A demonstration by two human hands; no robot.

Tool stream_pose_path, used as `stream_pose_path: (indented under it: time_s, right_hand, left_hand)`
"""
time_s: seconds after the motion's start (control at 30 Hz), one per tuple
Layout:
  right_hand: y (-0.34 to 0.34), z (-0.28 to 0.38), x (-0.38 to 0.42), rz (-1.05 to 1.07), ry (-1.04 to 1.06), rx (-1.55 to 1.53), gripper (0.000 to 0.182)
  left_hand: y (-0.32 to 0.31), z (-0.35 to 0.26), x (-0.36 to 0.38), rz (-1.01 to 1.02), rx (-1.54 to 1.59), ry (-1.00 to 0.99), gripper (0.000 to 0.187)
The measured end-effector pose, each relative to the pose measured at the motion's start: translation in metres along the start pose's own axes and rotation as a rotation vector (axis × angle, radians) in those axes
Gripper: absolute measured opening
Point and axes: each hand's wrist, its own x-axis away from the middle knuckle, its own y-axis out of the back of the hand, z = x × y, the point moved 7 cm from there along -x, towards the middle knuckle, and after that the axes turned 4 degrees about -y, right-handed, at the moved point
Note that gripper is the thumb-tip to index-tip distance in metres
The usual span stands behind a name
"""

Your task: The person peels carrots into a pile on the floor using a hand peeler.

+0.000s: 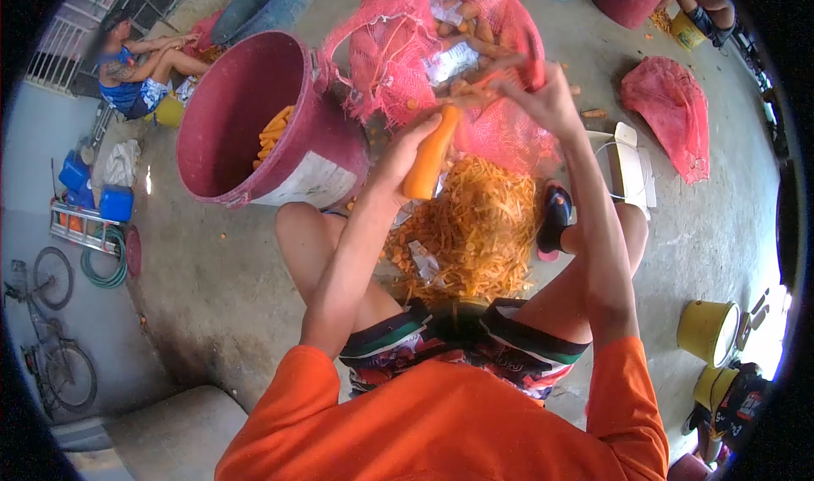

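Note:
My left hand [397, 157] is wrapped round a peeled carrot [431, 157], smooth and bright orange, with its far end tilted up. To the right, my right hand [547, 103] is raised and smeared by motion. A blurred reddish streak lies by its fingers, and I cannot tell what they hold. Below both hands, between my legs, rises a heap of carrot peelings [487, 226] with scraps of paper in it. Just beyond my hands, a pink mesh sack [381, 48] lies open, showing unpeeled carrots [483, 30] and crumpled paper.
At my left a big dark-red tub [242, 133] leans toward me, with peeled carrots [273, 135] inside. Another pink sack [666, 112] and a white container [629, 167] lie at right. Yellow buckets [708, 332] stand farther right. A person [136, 74] sits at far left; others sit at right.

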Motion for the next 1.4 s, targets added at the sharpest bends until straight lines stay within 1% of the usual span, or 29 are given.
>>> stream_pose_path:
  time_s: [0.07,0.13,0.17,0.2,0.27,0.3,0.33,0.37,0.4,0.43,0.47,0.53,0.6,0.63,0.7,0.73,0.8,0.87,0.93,1.0,1.03,1.07,1.13,1.17,1.2,1.27,1.3,1.37,1.4]
  right_hand:
    - [0.000,0.019,0.008,-0.008,-0.054,-0.063,0.014]
    - [-0.035,0.050,0.026,0.145,0.125,-0.141,0.016]
    - [-0.052,0.055,0.033,0.280,0.134,0.077,0.016]
    - [-0.051,0.051,0.030,0.277,0.135,0.076,0.016]
    - [-0.039,0.037,0.023,0.136,0.196,0.107,0.017]
    - [-0.023,0.018,0.013,0.061,0.042,0.059,0.014]
    - [-0.006,0.005,0.003,-0.011,-0.032,-0.069,0.011]
    - [0.004,0.008,0.003,-0.046,0.032,-0.046,0.010]
    - [0.012,0.012,0.001,-0.080,0.102,-0.023,0.010]
    - [0.005,0.016,0.003,-0.077,0.109,-0.022,0.010]
    - [-0.017,0.026,0.015,0.034,0.156,-0.013,0.013]
    - [-0.054,0.063,0.035,0.243,0.206,0.050,0.017]
    - [-0.049,0.052,0.031,0.140,0.072,-0.076,0.015]
    - [-0.042,0.041,0.026,0.141,0.060,-0.083,0.015]
    - [-0.002,0.012,0.004,-0.022,-0.041,-0.075,0.014]
    - [-0.004,0.014,0.006,-0.021,-0.038,-0.072,0.014]
    - [-0.022,0.030,0.015,0.048,0.038,-0.200,0.016]
    - [-0.056,0.053,0.031,0.271,0.129,0.053,0.022]
    - [-0.043,0.069,0.030,0.200,0.150,0.138,0.021]
    - [-0.018,0.023,0.012,0.068,-0.106,-0.053,0.020]
    - [-0.004,0.005,0.004,0.012,-0.010,-0.152,0.020]
    - [-0.006,0.007,0.006,0.014,-0.008,-0.150,0.020]
    - [-0.016,0.016,0.013,0.047,0.021,-0.119,0.021]
    - [-0.028,0.056,0.027,0.083,0.207,0.017,0.021]
    - [-0.048,0.061,0.033,0.253,0.074,-0.047,0.021]
    - [-0.048,0.069,0.031,0.169,0.295,0.114,0.019]
    - [-0.042,0.060,0.026,0.169,0.284,0.107,0.019]
    - [-0.007,0.023,0.007,0.015,-0.018,-0.015,0.016]
    - [-0.006,0.019,0.010,0.016,-0.020,-0.014,0.016]
  left_hand:
    - [0.000,0.000,-0.001,-0.032,0.004,0.016,0.030]
    - [-0.011,-0.012,-0.006,0.108,0.049,-0.228,0.038]
    - [-0.014,-0.012,-0.008,0.111,0.047,-0.229,0.038]
    - [-0.013,-0.012,-0.010,0.066,0.048,-0.225,0.038]
    - [-0.009,-0.008,-0.005,0.011,0.050,-0.203,0.039]
    - [-0.009,-0.006,-0.001,0.026,0.010,-0.177,0.038]
    - [-0.010,-0.007,0.000,0.045,-0.029,-0.160,0.037]
    - [-0.005,-0.006,-0.001,0.027,-0.009,-0.079,0.036]
    - [-0.004,-0.009,-0.001,0.029,-0.008,-0.086,0.036]
    - [-0.005,-0.011,-0.001,0.053,0.031,-0.060,0.032]
    - [-0.007,-0.010,0.000,0.077,0.072,-0.028,0.028]
    - [-0.019,-0.011,-0.003,0.083,0.129,-0.094,0.029]
    - [-0.012,-0.010,0.001,0.012,0.048,-0.151,0.031]
    - [-0.005,-0.003,0.001,0.059,0.072,-0.096,0.032]
    - [-0.004,-0.002,0.002,0.038,0.043,-0.051,0.032]
    - [-0.004,-0.001,0.002,0.015,0.012,-0.009,0.032]
    - [-0.007,-0.004,-0.002,0.018,0.021,-0.073,0.029]
    - [-0.009,-0.007,-0.008,0.064,0.066,-0.172,0.027]
    - [-0.003,-0.004,-0.006,0.033,0.043,-0.140,0.026]
    - [0.001,0.004,-0.002,-0.023,0.015,-0.084,0.025]
    - [-0.004,-0.001,0.003,-0.019,0.007,-0.057,0.024]
    - [-0.003,-0.003,0.004,-0.018,0.009,-0.060,0.024]
    - [-0.010,-0.006,0.003,0.083,0.144,-0.015,0.026]
    - [-0.011,-0.004,0.000,0.053,0.208,-0.018,0.029]
    - [-0.019,-0.005,0.000,0.057,0.206,-0.021,0.029]
    - [-0.018,-0.009,0.008,-0.096,0.143,-0.067,0.030]
    - [-0.012,-0.001,0.006,0.008,0.101,-0.049,0.030]
    - [0.000,0.001,0.002,0.029,0.079,0.004,0.029]
    - [0.002,0.004,0.002,0.049,0.056,0.049,0.029]
